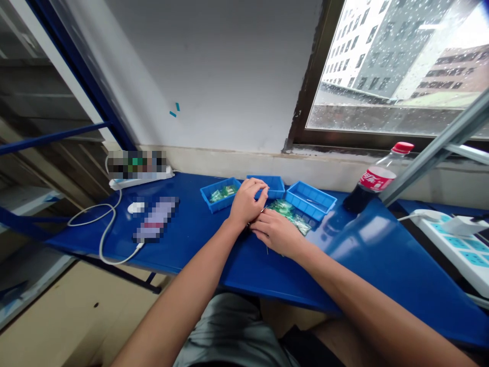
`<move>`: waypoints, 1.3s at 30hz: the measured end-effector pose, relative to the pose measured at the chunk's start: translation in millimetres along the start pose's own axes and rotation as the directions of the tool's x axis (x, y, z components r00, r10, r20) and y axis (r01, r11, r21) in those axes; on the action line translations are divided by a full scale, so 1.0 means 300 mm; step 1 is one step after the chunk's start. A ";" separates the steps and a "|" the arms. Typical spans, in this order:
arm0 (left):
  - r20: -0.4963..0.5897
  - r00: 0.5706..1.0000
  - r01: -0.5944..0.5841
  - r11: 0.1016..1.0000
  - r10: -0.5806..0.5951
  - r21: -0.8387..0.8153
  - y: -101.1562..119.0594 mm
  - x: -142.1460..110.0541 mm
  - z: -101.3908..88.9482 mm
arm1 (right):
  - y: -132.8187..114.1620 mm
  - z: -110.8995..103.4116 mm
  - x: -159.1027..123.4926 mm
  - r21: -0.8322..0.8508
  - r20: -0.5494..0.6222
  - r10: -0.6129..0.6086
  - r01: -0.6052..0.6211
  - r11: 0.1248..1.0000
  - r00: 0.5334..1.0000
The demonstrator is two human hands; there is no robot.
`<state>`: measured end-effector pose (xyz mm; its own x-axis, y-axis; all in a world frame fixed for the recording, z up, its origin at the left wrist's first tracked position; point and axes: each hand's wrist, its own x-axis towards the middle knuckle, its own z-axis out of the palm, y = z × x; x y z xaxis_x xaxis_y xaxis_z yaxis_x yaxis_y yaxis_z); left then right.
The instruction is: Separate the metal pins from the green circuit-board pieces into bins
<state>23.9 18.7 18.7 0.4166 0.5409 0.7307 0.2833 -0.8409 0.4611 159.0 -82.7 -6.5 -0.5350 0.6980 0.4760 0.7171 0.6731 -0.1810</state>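
My left hand (pixel 247 203) is raised over the blue table, its thumb and fingertips closed together in a pinch. My right hand (pixel 278 232) lies lower and touches or nearly touches it, with its fingers curled inward. Something thin and dark shows between the hands, too small and too covered to name. Beside my right hand is a pile of small clear packets (pixel 292 214) with green and whitish contents. Behind my hands stand a middle blue tray (pixel 275 192), partly hidden, a left blue tray (pixel 219 206) with similar packets, and a right blue tray (pixel 311 201) holding thin dark pieces.
A cola bottle (pixel 376 178) with a red cap stands at the back right, near a metal rail. On the left lie a blurred phone (pixel 157 219), a white cable (pixel 103 239) and a power strip (pixel 141 177). Another power strip (pixel 458 239) is at the far right.
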 end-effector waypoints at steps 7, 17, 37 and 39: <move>0.024 0.999 0.050 0.999 -0.049 -0.018 0.010 -0.005 0.014 | -0.005 0.001 0.005 -0.015 -0.022 0.050 -0.050 0.999 0.999; 0.012 0.983 0.184 0.971 -0.185 -0.150 0.024 -0.004 0.013 | -0.012 0.000 0.008 0.136 -0.143 0.144 -0.125 0.983 0.979; 0.318 0.896 0.428 0.788 -0.309 -0.442 0.002 -0.028 0.028 | 0.103 -0.066 -0.030 0.548 -0.386 0.643 -0.396 0.736 0.661; 0.335 0.888 0.445 0.771 -0.315 -0.456 -0.004 -0.029 0.029 | 0.109 -0.062 -0.030 0.524 -0.389 0.623 -0.394 0.756 0.679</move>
<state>27.5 15.0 7.3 0.5698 0.7503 0.3353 0.0102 -0.4145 0.9100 195.5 -71.5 -0.5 0.2571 0.7982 0.5448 0.5184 0.3619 -0.7748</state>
